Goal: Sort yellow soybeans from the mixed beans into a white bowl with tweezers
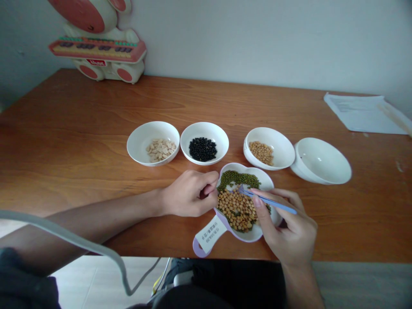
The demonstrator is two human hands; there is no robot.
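A white flower-shaped dish with a lilac rim and a labelled handle (210,234) lies near the table's front edge. Inside are green mung beans (240,178) at the back and yellow soybeans (236,209) in front, with some green ones among them. My left hand (191,193) is closed at the dish's left rim, its curled fingers seeming to pinch it. Over the right side, my right hand (291,223) holds a slim blue plastic fork (273,203) between thumb and fingers. The fork's tip meets the beans where the two colours border; its tines are hard to make out.
Behind the dish stand white bowls: one with pale flat seeds (161,149), one with black beans (202,149), one with soybeans (261,152), and a tilted bowl (322,161) at right. Beyond are a toy keyboard (99,49) and papers (363,112). A grey cable (96,246) crosses my left forearm.
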